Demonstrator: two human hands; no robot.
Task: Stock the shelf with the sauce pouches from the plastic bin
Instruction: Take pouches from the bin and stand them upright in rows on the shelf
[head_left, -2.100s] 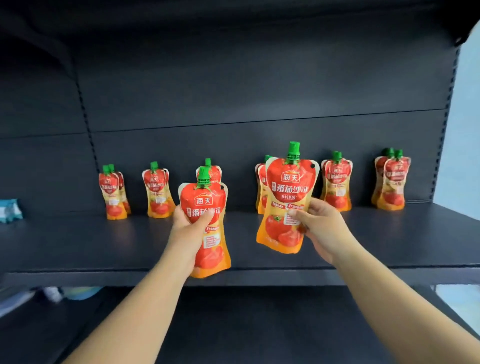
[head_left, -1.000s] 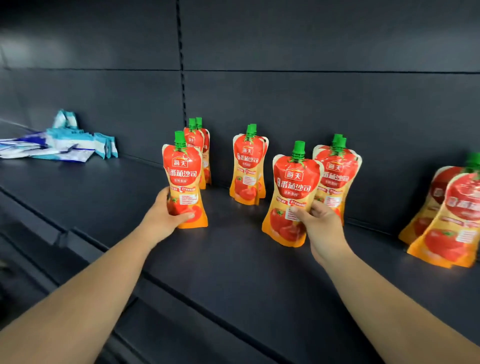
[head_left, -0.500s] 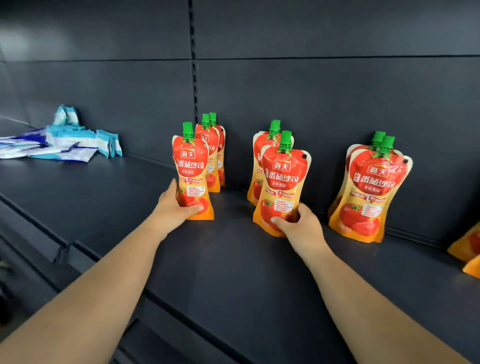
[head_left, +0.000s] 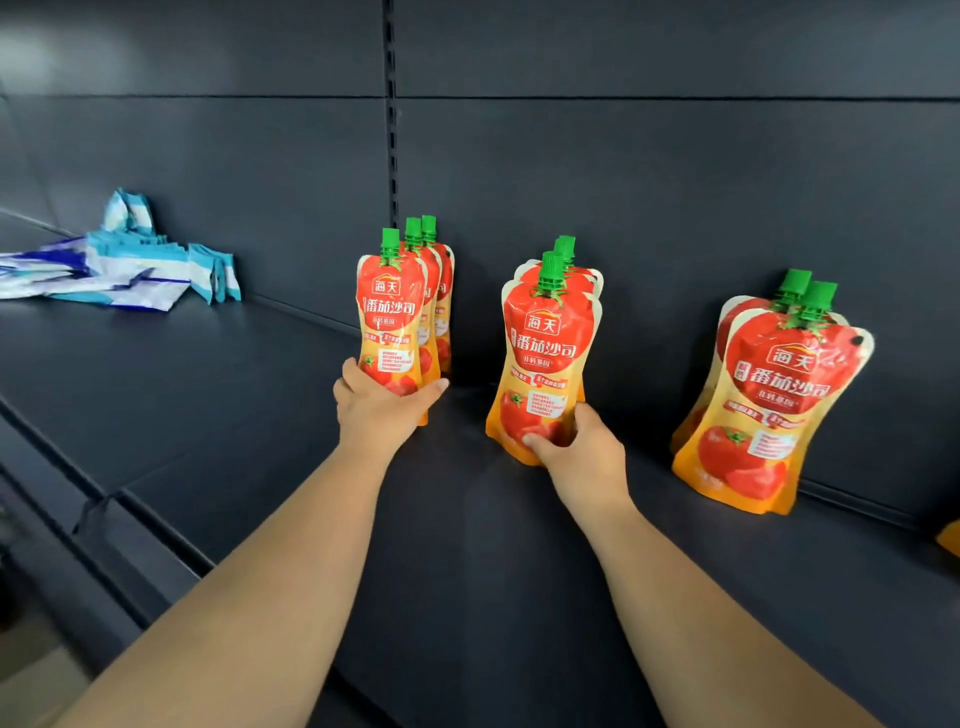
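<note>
Evidently you were mid-placement: your left hand (head_left: 382, 410) curled round one sauce pouch (head_left: 387, 317), and your right hand (head_left: 582, 452) gripped a second pouch (head_left: 545, 364). Both stood upright on the shelf (head_left: 208, 415), fronting rows near its back. The next move called for a gentle release so neither toppled.

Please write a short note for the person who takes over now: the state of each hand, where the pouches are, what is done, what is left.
Left hand: grips the lower part of the left front pouch, upright at the head of its row; two rear pouches behind it.
Right hand: grips the bottom of the middle front pouch; one rear pouch behind it.
Right pair of pouches: stands free on the shelf by the back panel.
Done: both held pouches are at their rows.
To do: let go, check that they stand, bring more. The plastic bin is not in view.
</note>
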